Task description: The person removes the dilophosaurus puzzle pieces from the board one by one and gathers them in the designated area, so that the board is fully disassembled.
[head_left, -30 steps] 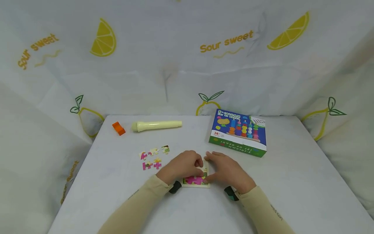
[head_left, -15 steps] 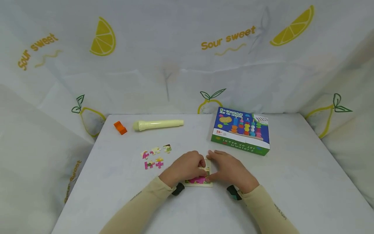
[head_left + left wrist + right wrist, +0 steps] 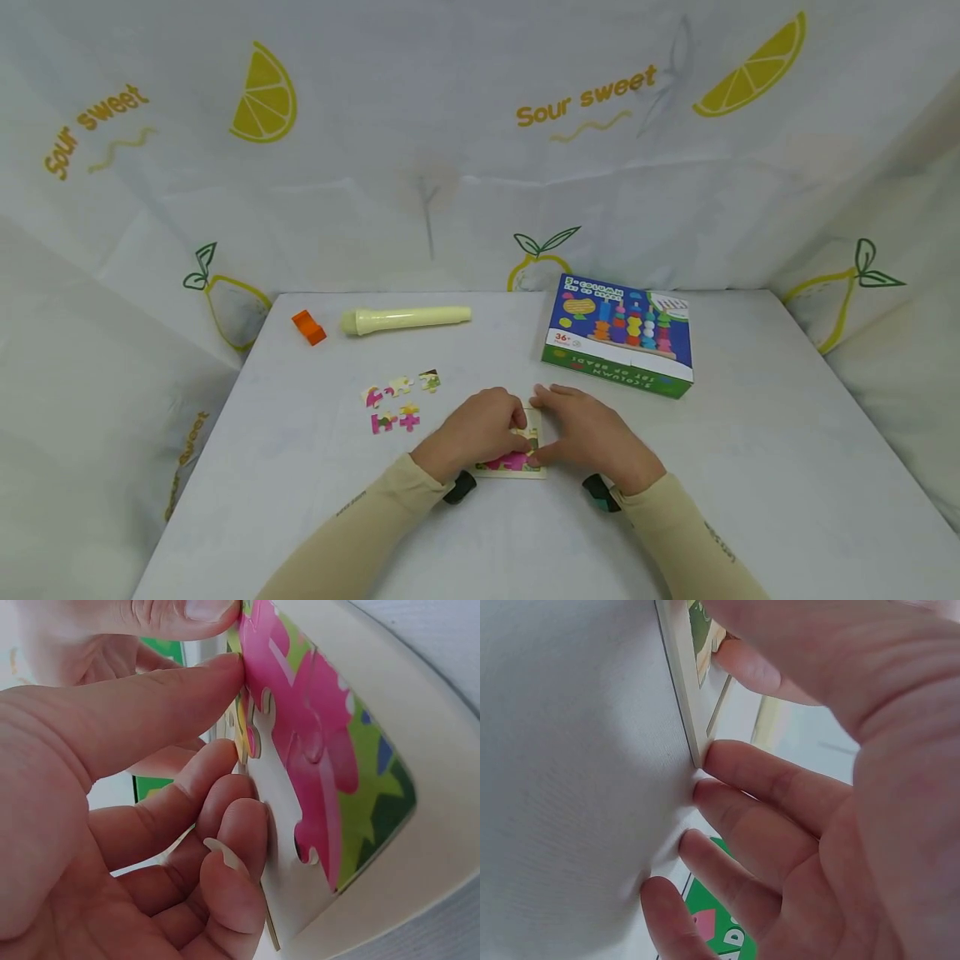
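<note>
A small jigsaw board (image 3: 517, 476) with a pale rim lies on the table between both hands. Pink and green pieces (image 3: 307, 727) fill its near part, while bare backing shows beside them. My left hand (image 3: 480, 427) pinches a yellow-and-pink puzzle piece (image 3: 253, 735) at the board between thumb and index finger; its other fingers curl loosely. Most of that piece is hidden. My right hand (image 3: 588, 433) rests along the board's right side, fingers spread and fairly straight. Its index fingertip touches the board's corner (image 3: 699, 756), and its thumb (image 3: 214, 609) lies on the pieces.
Several loose puzzle pieces (image 3: 400, 386) lie left of the board. Farther back are a pale yellow toy microphone (image 3: 408, 319) and an orange block (image 3: 308, 327). A blue and green bead-set box (image 3: 618, 333) stands at the back right, beyond the right hand.
The whole head view shifts slightly to the right over the first half second. Both hands stay at the board in nearly the same pose.
</note>
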`<action>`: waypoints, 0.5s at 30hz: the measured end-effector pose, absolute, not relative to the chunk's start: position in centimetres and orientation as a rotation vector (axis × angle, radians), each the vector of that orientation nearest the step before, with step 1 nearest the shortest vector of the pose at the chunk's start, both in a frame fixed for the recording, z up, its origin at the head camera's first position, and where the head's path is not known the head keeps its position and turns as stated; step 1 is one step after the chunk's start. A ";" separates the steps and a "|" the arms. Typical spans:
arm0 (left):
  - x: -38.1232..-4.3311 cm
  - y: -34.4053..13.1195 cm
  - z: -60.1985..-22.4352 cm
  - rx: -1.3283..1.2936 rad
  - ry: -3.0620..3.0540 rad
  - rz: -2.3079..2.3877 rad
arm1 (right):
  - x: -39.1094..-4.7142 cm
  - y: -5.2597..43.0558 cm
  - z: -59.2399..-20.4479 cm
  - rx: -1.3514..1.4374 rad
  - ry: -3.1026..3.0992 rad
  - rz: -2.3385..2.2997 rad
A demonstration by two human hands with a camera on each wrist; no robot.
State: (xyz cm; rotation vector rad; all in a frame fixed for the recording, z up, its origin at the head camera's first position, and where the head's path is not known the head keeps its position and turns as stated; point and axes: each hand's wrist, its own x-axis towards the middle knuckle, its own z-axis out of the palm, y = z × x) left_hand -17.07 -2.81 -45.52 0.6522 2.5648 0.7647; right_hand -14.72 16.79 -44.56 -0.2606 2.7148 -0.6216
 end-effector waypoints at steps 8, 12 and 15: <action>-17.0 -2.7 -45.6 0.647 2.576 0.772 | -14.7 16.8 -44.7 -0.247 2.718 -0.604; -17.1 -2.7 -45.6 0.638 2.576 0.789 | -14.7 16.8 -44.7 -0.247 2.721 -0.603; -17.1 -2.7 -45.5 0.637 2.575 0.798 | -14.7 16.8 -44.8 -0.245 2.721 -0.604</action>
